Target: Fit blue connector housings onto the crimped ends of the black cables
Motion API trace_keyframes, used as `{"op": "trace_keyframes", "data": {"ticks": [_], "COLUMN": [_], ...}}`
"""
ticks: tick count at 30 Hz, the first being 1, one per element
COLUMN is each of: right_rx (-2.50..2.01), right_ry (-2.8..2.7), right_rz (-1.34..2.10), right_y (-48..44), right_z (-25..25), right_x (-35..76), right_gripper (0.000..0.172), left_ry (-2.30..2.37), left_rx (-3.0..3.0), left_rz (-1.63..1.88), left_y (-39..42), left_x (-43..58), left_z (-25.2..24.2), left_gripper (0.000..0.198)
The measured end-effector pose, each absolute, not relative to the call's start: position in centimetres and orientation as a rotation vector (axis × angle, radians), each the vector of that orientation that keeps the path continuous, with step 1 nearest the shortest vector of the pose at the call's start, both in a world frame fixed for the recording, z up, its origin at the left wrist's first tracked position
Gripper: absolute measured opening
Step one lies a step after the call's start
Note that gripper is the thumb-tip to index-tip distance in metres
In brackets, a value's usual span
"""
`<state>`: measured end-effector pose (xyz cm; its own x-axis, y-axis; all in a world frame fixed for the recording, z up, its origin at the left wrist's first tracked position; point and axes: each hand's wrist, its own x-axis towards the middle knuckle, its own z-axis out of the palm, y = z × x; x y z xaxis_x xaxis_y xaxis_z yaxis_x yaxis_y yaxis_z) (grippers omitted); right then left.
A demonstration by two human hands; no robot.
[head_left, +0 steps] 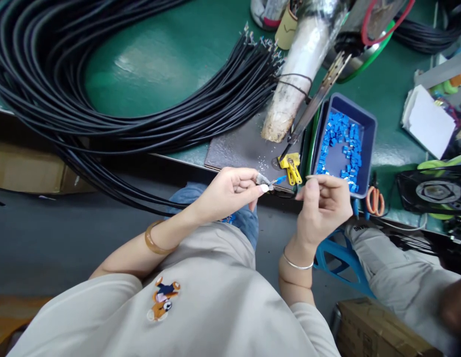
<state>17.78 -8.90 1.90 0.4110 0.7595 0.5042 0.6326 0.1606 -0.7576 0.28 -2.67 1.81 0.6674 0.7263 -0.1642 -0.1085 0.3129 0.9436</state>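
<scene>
My left hand [241,189] is closed, its thumb and a grey-covered fingertip pinching the wire end of a cable. A small blue connector [279,180] sticks out to the right of those fingertips. My right hand [323,201] is raised to the right of it, apart from the connector, with thumb and index finger pinched together. Whatever lies between them is too small to make out. Just beyond the hands, a yellow clip-like tool [291,168] rests on a dark board [234,148] at the bench edge.
A bundle of black cables [171,119] curves over the green bench [148,64], stripped ends near the middle. A tray [370,148] holds many blue connectors. A plastic-wrapped tube [295,74] and perforated metal rod [321,96] slant above the board. Orange-handled scissors [375,201] and another person's leg [379,253] are at right.
</scene>
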Motion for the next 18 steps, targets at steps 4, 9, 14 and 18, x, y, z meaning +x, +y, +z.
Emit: {"op": "trace_keyframes", "data": {"ticks": [4, 9, 14, 18], "right_rx": [-1.597, -1.586, -1.574, -1.604], "right_ry": [-1.41, -1.497, -1.568, -1.503], "right_rz": [0.404, 0.305, 0.151, 0.211], "right_y": [-9.1, -9.6, -9.9, -9.7], "right_z": [2.4, 2.2, 1.6, 1.8], "right_x": [18.3, 18.2, 18.1, 17.9], "right_gripper": [0.017, 0.015, 0.011, 0.018], "left_ry": [0.656, 0.615, 0.607, 0.616], "left_rx": [1.198, 1.148, 1.069, 1.052], "left_rz": [0.637, 0.672, 0.738, 0.729], "left_y": [-2.5, -1.8, -1.7, -2.0], "left_x": [0.4, 0.7, 0.8, 0.8], "left_z": [1.7, 1.7, 1.4, 1.2], "left_gripper": [0.029, 0.017, 0.01, 0.013]}}
